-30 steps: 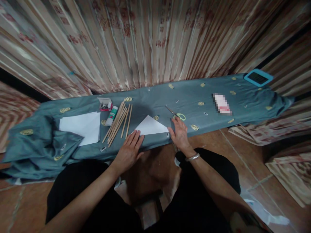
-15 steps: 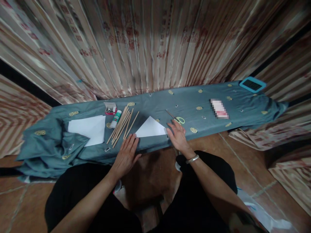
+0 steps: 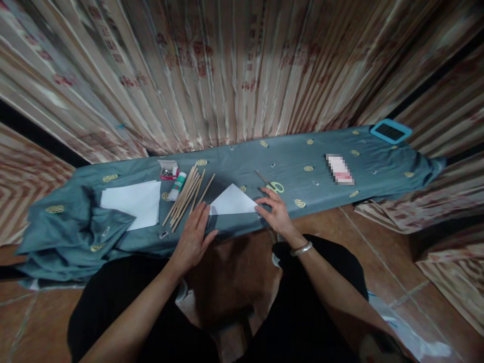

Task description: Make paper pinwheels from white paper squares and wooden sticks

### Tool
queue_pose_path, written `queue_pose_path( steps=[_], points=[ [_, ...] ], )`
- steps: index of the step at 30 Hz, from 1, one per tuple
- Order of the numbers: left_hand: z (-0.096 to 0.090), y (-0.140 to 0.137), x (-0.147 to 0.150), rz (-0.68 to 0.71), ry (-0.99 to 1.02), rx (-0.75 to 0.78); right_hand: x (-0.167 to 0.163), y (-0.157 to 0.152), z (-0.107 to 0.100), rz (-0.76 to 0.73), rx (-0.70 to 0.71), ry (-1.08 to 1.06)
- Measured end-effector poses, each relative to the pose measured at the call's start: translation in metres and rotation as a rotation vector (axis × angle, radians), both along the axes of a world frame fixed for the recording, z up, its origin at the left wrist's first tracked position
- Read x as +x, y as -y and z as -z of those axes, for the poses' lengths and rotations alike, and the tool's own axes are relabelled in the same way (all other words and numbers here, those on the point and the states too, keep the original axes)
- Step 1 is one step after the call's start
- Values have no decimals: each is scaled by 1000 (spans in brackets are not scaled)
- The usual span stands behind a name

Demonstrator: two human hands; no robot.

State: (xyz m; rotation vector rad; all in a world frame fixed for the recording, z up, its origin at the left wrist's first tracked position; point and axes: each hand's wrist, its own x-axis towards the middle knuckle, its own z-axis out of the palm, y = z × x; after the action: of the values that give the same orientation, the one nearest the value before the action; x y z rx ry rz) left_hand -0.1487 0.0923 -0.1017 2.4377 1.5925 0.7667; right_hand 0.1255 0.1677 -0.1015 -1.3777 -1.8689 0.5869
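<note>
White paper triangle (image 3: 232,204) lies flat at centre of frame, near front edge of the table (image 3: 291,151), its apex toward the top of the picture. Left hand (image 3: 194,234) just left of it, unclenched: fingers stretched out side by side, thumb spread, fingertips at the paper's left corner; no grip seen. Right hand (image 3: 277,214) at the opposite corner, fingers loosely bent, thumb and forefinger by the paper's tip; cannot tell whether they pinch it. Metal bracelet (image 3: 301,248) on right wrist. Scissors (image 3: 277,187) with pale green handles just above the right hand, blades pointing to upper left. Left of centre, a loose bundle of thin wooden sticks (image 3: 185,196), slanting, lower ends near the left hand. Beside them a glue stick (image 3: 177,186), green and white; just above it a small open box (image 3: 169,173) of metallic bits, too small to make out. Further left, white sheets (image 3: 141,201), partly under a fold of the grey-green cloth (image 3: 75,217). Right of frame: pixelated packet (image 3: 340,169); beyond it, toward upper right, a blue-framed device (image 3: 391,131)
</note>
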Motion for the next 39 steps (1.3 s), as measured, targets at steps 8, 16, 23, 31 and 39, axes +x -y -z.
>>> queue_pose_path(
  steps=[8, 16, 23, 31, 39],
  points=[
    [-5, -14, 1, -122, 353, -154, -2, 6, -8, -68, 27, -35],
    [-26, -35, 7, -190, 588, -449, 1, 8, -19, -33, 110, -21],
    [-40, -44, 16, -262, 932, -784, -1, 5, -32, 10, 171, -76],
    [-35, -45, 25, -272, 974, -855, -1, 4, -44, 68, 186, -105],
    [-34, -49, 29, -309, 1107, -774, 1, -2, -38, 93, 199, -59]
  ],
)
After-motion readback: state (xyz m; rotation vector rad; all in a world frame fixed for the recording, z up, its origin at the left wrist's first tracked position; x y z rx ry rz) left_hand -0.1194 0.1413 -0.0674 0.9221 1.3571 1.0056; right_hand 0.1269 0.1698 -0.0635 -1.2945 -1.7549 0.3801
